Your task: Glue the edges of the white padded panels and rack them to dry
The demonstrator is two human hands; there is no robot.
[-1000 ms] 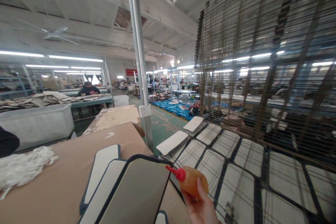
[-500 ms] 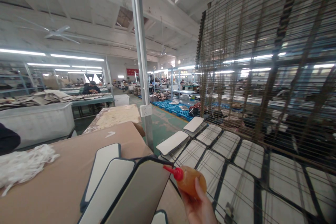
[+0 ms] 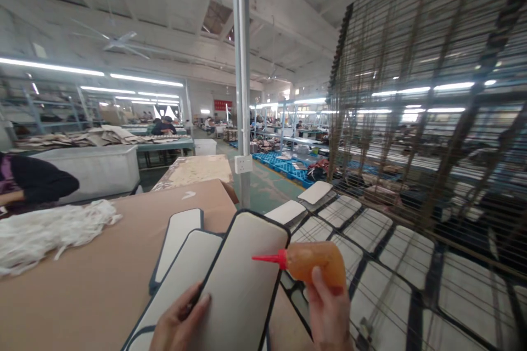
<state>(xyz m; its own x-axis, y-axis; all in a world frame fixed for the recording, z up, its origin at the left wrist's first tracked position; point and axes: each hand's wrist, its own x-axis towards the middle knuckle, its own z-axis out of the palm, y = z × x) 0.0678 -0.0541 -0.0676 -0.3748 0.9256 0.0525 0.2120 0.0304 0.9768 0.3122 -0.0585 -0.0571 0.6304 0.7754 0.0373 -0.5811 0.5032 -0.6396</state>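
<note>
So my left hand (image 3: 183, 315) is closed on the left edge of a pale panel (image 3: 242, 285) with dark trim, thumb flat on its face and fingers tucked in at the side. The panel sits tilted up near the right edge of the brown-covered desk (image 3: 94, 285), partly over two more panels (image 3: 191, 269) fanned out to its left, toward the middle.

My right hand (image 3: 329, 307) is wrapped around a squeeze bottle (image 3: 315, 263) of amber stuff, thumb up the near side; the other fingers are mostly hidden. I've got it lying sideways just past the desk's right edge, red nozzle (image 3: 267, 258) pointing left across the panel's face. Can't tell if the tip is actually touching.

There's a messy heap of white strips (image 3: 57, 230) over on the desk's left side, with someone's dark sleeve (image 3: 45, 178) right behind it, and a little white scrap (image 3: 189, 195) near the far edge. Off the right edge is a big wire rack (image 3: 500, 38) with rows of similar panels (image 3: 387, 290) at its base, under thin wires.
</note>
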